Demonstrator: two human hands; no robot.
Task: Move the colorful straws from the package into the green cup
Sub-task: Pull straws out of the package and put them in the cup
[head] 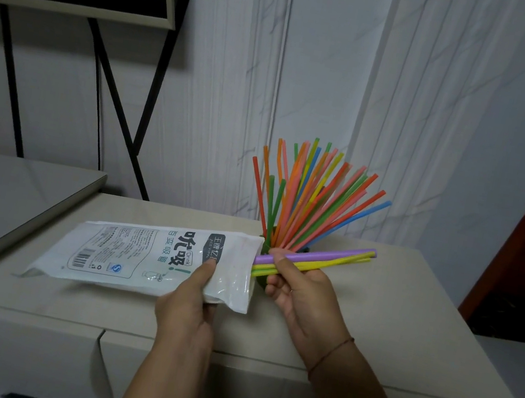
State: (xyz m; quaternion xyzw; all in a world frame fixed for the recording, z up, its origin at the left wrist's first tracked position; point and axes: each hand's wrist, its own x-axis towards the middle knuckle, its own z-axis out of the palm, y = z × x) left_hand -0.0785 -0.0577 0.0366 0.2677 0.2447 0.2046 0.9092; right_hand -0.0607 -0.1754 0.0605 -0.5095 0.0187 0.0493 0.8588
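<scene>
The package [154,257] is gripped at its open end by the left hand [191,305], seemingly to steady it, while a few straws [331,257] are pinched by the right hand [300,295] just before the crowded cup [261,280], toward the bench's [389,324] back edge.

The left hand [193,295] grips the package [154,257]; the right hand [297,291] pinches straws [331,255] at its mouth.

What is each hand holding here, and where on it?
The left hand grips the package by its open end; the right hand pinches purple and yellow straws just outside that opening.
</scene>
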